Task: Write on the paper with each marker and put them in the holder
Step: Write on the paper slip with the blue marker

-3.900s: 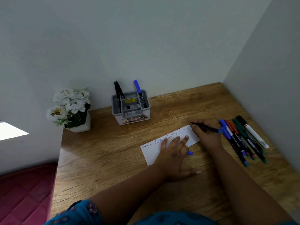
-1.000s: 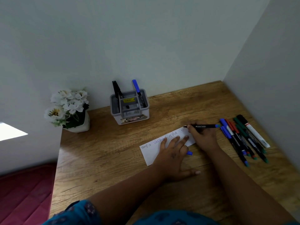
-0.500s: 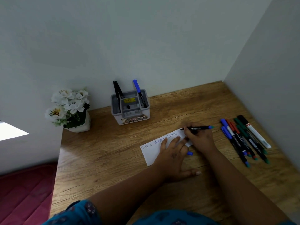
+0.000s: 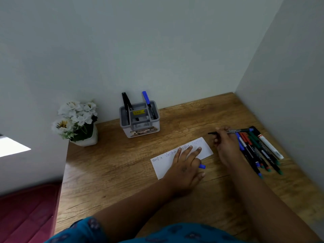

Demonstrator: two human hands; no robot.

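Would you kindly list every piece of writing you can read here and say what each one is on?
"Varsha", handwritten several times on the paper; the last is faint.
Yellow sticker on the holder: too small to read.
Label on the holder's front: blurred.
Print on the loose markers: unreadable.

L hand [image 4: 185,165] flat on paper [image 4: 163,163], blue cap [image 4: 202,166] under fingers; R hand [image 4: 226,142] grips marker [image 4: 231,131] off paper, near holder-side edge

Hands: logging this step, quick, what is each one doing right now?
Left hand: open, fingers flat on the paper, blue cap beneath it.
Right hand: holding a marker, off the paper.
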